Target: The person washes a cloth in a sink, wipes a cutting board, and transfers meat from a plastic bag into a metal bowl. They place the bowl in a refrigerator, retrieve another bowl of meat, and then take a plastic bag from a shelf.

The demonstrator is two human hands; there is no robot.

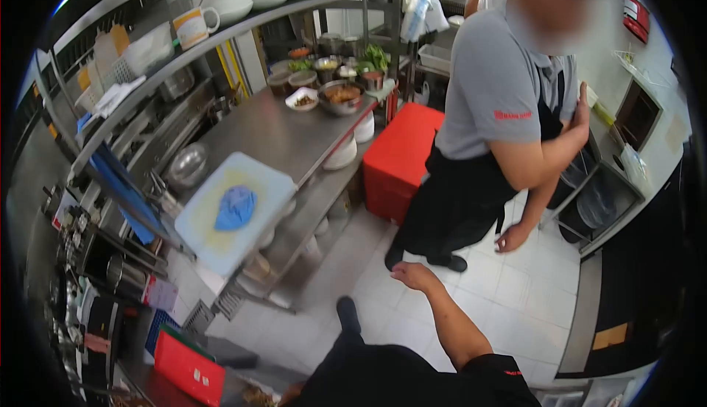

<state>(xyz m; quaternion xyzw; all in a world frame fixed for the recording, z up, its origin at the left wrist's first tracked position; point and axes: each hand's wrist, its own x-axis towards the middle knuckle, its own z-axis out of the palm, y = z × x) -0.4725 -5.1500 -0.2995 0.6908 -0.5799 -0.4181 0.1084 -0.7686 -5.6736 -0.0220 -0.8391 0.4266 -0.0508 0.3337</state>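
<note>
My right hand [417, 276] is held out in front of me over the tiled floor, its fingers loosely curled together with nothing visible in them. It touches nothing; a co-worker [490, 98] in a grey shirt and black apron stands just beyond it. At the bottom edge a small patch of skin shows beside my dark clothing, but my left hand itself is out of sight. To the left, a white cutting board [202, 208] lies on the steel counter [287, 138], with a crumpled blue glove or cloth [236, 207] on it.
A red cooler box [401, 157] stands behind the counter's end. A steel bowl of food [342, 98] and a small white dish [302, 99] sit at the counter's far end. Stacked white bowls [228, 1] and a mug [195, 26] line the shelf above. A red folder-like item [188, 369] lies lower left.
</note>
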